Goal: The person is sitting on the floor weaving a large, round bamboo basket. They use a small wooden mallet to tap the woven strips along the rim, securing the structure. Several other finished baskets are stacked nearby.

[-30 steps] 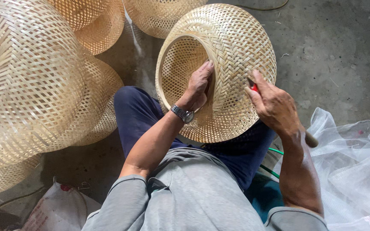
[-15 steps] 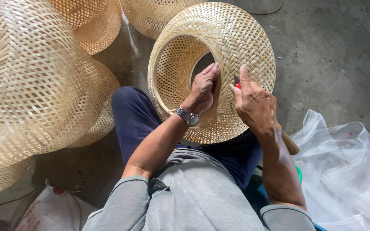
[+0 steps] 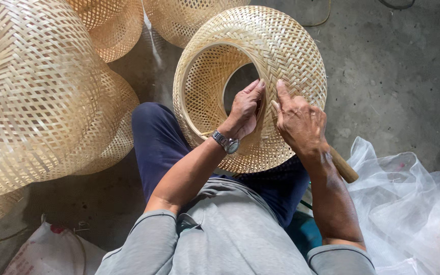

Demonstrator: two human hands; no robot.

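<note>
The basket (image 3: pixel 250 86) lay on the person's lap, its weave looking whole, with the left hand (image 3: pixel 245 109) clasped on its inner rim and the right hand (image 3: pixel 299 122) closed round a wooden-handled tool (image 3: pixel 343 165), so seemingly only rim trimming remained.

Stack of large woven bamboo shades (image 3: pixel 42 97) at left. Clear plastic sheeting (image 3: pixel 408 203) at right. White sack (image 3: pixel 52 252) lower left, possibly printed. Grey concrete floor (image 3: pixel 393 66).

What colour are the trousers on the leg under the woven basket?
Dark navy blue trousers, clearest in the head view beside the basket.
</note>
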